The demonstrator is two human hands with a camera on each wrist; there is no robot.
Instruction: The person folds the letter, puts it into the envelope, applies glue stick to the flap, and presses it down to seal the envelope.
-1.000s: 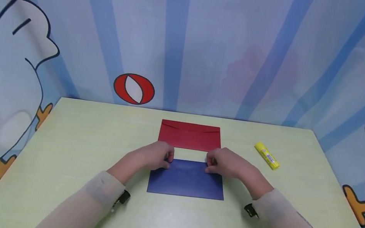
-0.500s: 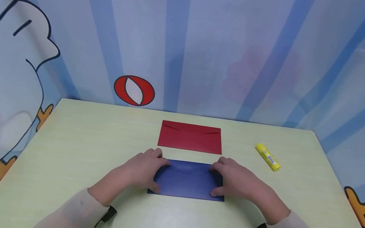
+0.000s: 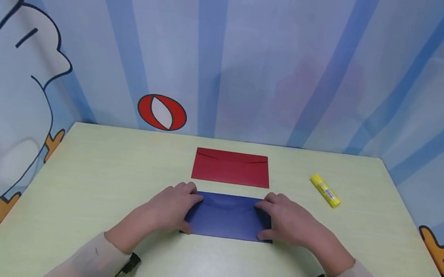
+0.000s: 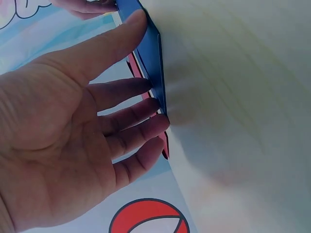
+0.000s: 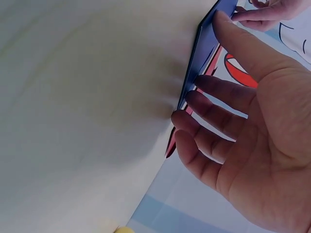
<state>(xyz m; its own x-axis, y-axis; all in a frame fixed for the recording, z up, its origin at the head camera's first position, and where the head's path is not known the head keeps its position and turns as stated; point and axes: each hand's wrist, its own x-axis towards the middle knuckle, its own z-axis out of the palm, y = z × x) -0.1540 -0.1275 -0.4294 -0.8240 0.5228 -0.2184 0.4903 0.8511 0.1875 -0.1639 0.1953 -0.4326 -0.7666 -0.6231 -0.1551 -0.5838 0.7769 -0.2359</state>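
Observation:
A blue envelope (image 3: 227, 218) lies flat on the table in the middle of the head view. My left hand (image 3: 168, 207) rests at its left side, fingers spread and slightly bent. In the left wrist view the left thumb (image 4: 136, 19) touches the envelope's face, while the other fingertips meet its side edge. At the right side my right hand (image 3: 293, 222) mirrors this, its thumb (image 5: 222, 22) on the blue face and its fingers along the edge. Just beyond the blue envelope lies a red envelope (image 3: 232, 168), its flap side up.
A yellow glue stick (image 3: 325, 190) lies on the pale table (image 3: 117, 157) at the right, beyond my right hand. Behind the table's far edge stands a blue striped backdrop (image 3: 254, 58) with cartoon prints.
Both hands have moved from the blue envelope's far corners outward and nearer to its two sides, and their fingers have opened from a pinch. Over the last half second they barely move.

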